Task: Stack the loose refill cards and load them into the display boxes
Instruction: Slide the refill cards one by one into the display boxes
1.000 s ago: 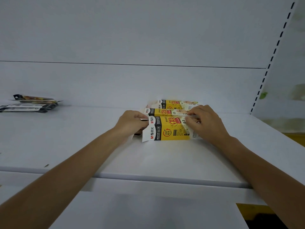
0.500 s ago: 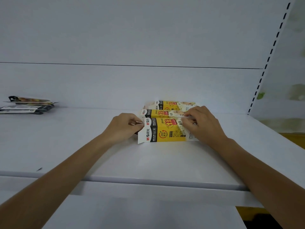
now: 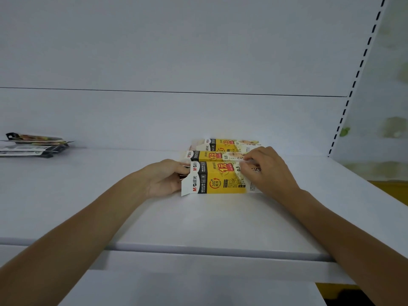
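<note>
Three yellow-and-white display boxes stand in a row on the white shelf (image 3: 132,217). The nearest display box (image 3: 217,180) sits between my hands, with a second box (image 3: 212,155) behind it and a third box (image 3: 225,144) by the back wall. My left hand (image 3: 164,178) grips the near box's left end, where thin refills poke out past the fingers. My right hand (image 3: 268,171) curls over the box's right end and pinches its top edge. A pile of loose refill cards (image 3: 33,144) lies far left on the shelf.
The shelf's front lip (image 3: 198,250) runs across below my forearms. A white back panel (image 3: 176,118) rises behind the boxes. A slotted upright (image 3: 351,93) stands at the right, with a lower shelf (image 3: 176,288) beneath.
Both hands stay on the near box. The view has drifted slightly, and the box sits a little nearer the shelf's front than a second ago.
</note>
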Available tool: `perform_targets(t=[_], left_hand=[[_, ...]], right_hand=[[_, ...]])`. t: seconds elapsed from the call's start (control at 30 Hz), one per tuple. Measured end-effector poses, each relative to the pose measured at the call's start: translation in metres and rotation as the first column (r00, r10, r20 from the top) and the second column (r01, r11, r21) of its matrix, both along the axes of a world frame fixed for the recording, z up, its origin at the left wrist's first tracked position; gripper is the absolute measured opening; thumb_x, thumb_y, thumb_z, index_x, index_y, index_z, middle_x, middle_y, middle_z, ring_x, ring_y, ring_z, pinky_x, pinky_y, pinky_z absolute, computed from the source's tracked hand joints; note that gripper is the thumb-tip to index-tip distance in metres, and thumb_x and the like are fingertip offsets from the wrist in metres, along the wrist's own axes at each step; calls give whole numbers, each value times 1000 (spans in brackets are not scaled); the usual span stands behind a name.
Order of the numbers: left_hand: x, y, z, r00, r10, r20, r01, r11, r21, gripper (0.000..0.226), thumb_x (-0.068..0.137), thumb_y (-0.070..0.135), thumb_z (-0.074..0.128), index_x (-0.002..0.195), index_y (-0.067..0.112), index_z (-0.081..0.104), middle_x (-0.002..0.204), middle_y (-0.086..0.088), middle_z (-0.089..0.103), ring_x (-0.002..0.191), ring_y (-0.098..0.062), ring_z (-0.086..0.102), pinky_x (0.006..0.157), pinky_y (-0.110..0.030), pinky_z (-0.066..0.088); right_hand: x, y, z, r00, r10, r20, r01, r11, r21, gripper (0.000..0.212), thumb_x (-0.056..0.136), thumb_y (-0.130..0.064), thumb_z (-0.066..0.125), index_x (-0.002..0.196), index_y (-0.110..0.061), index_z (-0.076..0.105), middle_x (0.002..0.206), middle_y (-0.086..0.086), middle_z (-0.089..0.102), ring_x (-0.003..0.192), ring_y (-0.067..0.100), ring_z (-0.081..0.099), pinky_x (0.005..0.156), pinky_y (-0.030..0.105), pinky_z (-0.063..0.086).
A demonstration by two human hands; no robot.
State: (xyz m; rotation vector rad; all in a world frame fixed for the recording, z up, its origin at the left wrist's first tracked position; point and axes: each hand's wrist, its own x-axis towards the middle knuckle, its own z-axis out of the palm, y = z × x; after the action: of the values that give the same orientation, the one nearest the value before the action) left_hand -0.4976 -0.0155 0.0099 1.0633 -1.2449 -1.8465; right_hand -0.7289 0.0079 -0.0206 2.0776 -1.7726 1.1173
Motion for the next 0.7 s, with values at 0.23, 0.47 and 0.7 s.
perform_targets(t=[0.23, 0.47, 0.7], left_hand=[[9, 0, -7, 858, 287, 425, -91, 900, -425, 2, 86, 12, 62, 87, 11, 63, 93, -12, 69, 79, -21, 66, 87, -37, 52], [18, 4, -14, 896, 398, 196, -274, 844, -462, 10, 86, 9, 62, 96, 6, 60, 88, -10, 69, 58, -3, 65, 56, -13, 52], [12, 7, -20, 875, 381, 298, -199, 845, -496, 7, 84, 7, 64, 85, 14, 63, 79, 0, 69, 60, -4, 61, 50, -10, 46]], right_hand=[[2, 2, 2, 1000, -24, 1, 24, 999, 25, 23, 89, -31, 53, 101, -13, 63, 108, -5, 59, 108, 12, 44, 78, 30, 42], [1, 1, 2, 999, -28, -18, 29, 999, 22, 24, 89, -31, 52, 100, -13, 63, 107, -4, 60, 107, 12, 45, 75, 28, 40], [1, 0, 0, 999, -26, -27, 26, 1000, 6, 29, 88, -35, 50, 98, -11, 64, 104, -2, 61, 103, 14, 46, 74, 28, 41]])
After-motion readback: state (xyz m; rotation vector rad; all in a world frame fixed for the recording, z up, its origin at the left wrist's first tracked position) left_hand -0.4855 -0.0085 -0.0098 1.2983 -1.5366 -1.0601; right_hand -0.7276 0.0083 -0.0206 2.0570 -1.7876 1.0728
